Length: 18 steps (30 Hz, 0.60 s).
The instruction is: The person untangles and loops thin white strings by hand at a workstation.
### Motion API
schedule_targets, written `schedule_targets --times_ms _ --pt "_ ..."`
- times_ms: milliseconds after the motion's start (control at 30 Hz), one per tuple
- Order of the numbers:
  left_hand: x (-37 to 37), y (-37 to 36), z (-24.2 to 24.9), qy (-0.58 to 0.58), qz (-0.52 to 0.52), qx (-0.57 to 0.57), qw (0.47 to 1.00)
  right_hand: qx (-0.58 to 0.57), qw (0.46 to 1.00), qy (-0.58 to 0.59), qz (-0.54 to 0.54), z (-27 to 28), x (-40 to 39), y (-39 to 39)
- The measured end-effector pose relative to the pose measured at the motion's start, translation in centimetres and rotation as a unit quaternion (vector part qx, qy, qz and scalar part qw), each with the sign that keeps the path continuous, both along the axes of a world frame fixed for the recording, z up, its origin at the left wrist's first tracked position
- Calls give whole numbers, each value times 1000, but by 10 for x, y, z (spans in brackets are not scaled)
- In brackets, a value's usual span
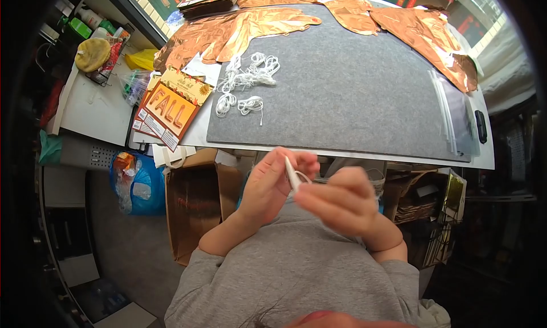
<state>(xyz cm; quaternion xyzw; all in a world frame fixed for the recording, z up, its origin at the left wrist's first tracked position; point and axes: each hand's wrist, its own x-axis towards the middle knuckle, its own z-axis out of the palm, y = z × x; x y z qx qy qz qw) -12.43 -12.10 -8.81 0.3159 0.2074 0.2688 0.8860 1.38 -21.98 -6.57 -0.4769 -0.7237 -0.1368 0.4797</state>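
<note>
In front of my chest, just below the table's front edge, my left hand [274,182] is closed on a slim white piece [292,173], pinching it by its upper part. My right hand [342,200] is slightly blurred, its fingers closed at the lower end of the same piece. A thin pale cord loop [305,176] shows between the two hands. Whether the white piece is wound cord or a small stick, I cannot tell. Bundles of white cord [256,71] lie on the grey felt mat [353,94] beyond my hands, with a smaller coil [250,104] nearer.
Copper foil balloons [245,31] lie flat along the mat's far side. Printed "FALL" cards [171,108] overlap at the left. Clear plastic sleeves with white straws [447,114] rest at the right edge. Under the table stand a cardboard box [194,202] and a blue bag [139,185].
</note>
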Motion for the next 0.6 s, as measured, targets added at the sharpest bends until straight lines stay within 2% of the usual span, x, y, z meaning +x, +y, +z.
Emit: schedule_targets --times_ms 67,100,167,200,233,267,300,333,400,467,533,600 --pt "-3 1 4 -13 20 -20 1000 -4 1000 -18 17 -21 -10 3" --pt "-8 4 0 -92 14 -40 995 -5 1000 -18 17 -32 -12 7" --pt "-8 5 1 -212 12 -86 973 -2 992 117 44 -50 -16 14" --pt "-7 8 0 -212 12 -86 973 -2 992 116 44 -51 -21 15" --pt "-7 11 -1 -247 10 -124 961 -64 958 276 52 -52 -29 13" --pt "-7 13 -2 -281 9 -162 946 -125 894 427 59 -52 -33 13" --pt "-7 13 -2 -281 10 -160 946 -249 848 455 111 -47 -25 9" --pt "-6 14 -3 -275 13 -163 948 -248 848 455 111 -44 -22 9" --pt "-5 14 -4 -268 14 -168 949 -312 805 478 159 -40 -15 8" --pt "-5 16 -6 -218 69 -92 969 -334 798 480 143 -27 -9 2" --pt "-3 17 -13 -199 68 -87 974 -326 853 389 120 -7 -7 -2" --pt "0 13 -15 -180 66 -81 978 -289 871 384 106 -4 -7 3"
